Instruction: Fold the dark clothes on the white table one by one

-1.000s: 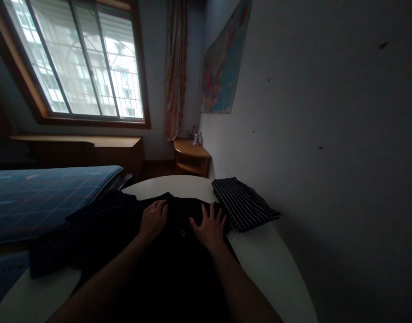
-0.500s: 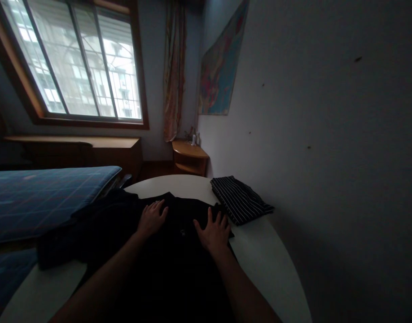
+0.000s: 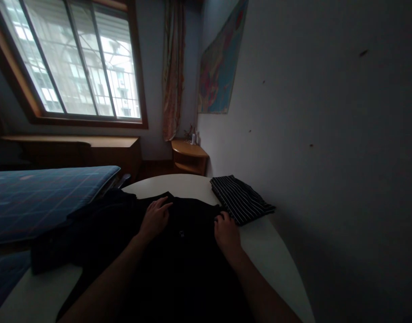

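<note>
A black shirt (image 3: 189,260) with a small light logo lies spread over a round white table (image 3: 273,260). One part of it, probably a sleeve, reaches out to the left past the table's edge. Resting on the upper part of the shirt, my left hand (image 3: 156,216) is open, its fingers stretched out. My right hand (image 3: 227,231) is at the shirt's right edge with its fingers curled closed on the fabric; the fingertips are partly hidden. Just beyond it lies a folded black-and-white striped garment (image 3: 241,199).
To the left is a bed or mattress with a blue plaid cover (image 3: 51,197). Behind stand a wooden desk (image 3: 115,142) under the window and a small corner shelf (image 3: 189,149). A bare wall (image 3: 310,179) runs close along the table's right side.
My right hand has moved slightly right, and its spread fingers have curled onto the shirt's edge. My left hand has shifted a little to the right and stays on the shirt.
</note>
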Action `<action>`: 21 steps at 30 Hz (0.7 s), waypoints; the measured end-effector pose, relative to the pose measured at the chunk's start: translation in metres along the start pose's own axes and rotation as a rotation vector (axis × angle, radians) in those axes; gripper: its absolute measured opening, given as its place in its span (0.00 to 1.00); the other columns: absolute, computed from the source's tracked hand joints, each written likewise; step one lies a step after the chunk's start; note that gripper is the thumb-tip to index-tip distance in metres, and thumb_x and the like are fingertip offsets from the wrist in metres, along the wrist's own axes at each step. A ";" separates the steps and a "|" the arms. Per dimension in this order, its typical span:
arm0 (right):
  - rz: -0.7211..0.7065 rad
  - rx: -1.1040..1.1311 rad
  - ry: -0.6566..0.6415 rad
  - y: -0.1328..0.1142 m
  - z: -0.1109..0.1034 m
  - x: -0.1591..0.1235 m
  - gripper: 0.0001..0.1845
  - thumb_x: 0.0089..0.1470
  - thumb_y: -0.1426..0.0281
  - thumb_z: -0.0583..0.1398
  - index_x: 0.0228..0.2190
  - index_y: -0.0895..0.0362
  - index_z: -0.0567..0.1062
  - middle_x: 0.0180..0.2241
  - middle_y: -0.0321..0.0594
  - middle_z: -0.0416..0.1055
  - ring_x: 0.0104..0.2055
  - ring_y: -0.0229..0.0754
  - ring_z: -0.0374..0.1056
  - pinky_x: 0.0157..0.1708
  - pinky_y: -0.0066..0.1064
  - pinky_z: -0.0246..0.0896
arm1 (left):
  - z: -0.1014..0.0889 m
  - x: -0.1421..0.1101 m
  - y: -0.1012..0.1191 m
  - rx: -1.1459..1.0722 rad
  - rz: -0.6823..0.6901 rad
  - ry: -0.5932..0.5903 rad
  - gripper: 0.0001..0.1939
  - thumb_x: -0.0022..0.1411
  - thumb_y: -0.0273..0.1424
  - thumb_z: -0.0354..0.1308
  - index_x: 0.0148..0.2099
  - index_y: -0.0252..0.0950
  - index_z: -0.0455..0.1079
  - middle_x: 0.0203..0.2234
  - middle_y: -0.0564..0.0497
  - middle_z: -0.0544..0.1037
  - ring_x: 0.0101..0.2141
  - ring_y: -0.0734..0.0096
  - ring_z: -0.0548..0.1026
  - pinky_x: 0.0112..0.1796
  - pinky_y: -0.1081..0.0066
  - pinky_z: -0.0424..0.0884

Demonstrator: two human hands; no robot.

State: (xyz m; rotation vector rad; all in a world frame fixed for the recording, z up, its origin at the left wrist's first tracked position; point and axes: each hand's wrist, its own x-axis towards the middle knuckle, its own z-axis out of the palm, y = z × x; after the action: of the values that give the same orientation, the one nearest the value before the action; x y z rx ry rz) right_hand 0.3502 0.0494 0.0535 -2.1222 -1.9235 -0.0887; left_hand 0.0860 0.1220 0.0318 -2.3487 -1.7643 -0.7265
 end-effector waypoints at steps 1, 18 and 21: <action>-0.013 0.056 0.006 0.002 0.002 0.002 0.19 0.61 0.74 0.50 0.48 0.55 0.77 0.60 0.47 0.64 0.53 0.50 0.66 0.52 0.39 0.60 | -0.002 0.000 0.005 -0.050 0.045 -0.013 0.22 0.67 0.29 0.46 0.60 0.40 0.70 0.62 0.47 0.68 0.61 0.61 0.66 0.62 0.57 0.58; -0.075 0.656 0.076 0.009 -0.011 0.012 0.26 0.47 0.77 0.54 0.48 0.56 0.75 0.51 0.42 0.73 0.55 0.45 0.67 0.60 0.37 0.56 | 0.006 -0.010 0.044 -0.108 0.241 -0.289 0.28 0.68 0.46 0.50 0.68 0.47 0.60 0.68 0.48 0.58 0.67 0.50 0.54 0.63 0.49 0.51; -0.229 0.627 0.058 0.002 -0.016 0.004 0.22 0.49 0.78 0.54 0.45 0.54 0.76 0.49 0.40 0.74 0.54 0.43 0.67 0.60 0.37 0.56 | 0.002 -0.008 0.048 -0.179 0.267 -0.239 0.26 0.71 0.40 0.47 0.68 0.43 0.57 0.63 0.47 0.67 0.63 0.57 0.63 0.62 0.54 0.56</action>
State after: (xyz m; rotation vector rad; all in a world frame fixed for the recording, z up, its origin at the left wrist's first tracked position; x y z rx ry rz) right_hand 0.3550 0.0492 0.0695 -1.4736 -1.8359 0.3578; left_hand 0.1297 0.1008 0.0353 -2.8237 -1.4700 -0.6072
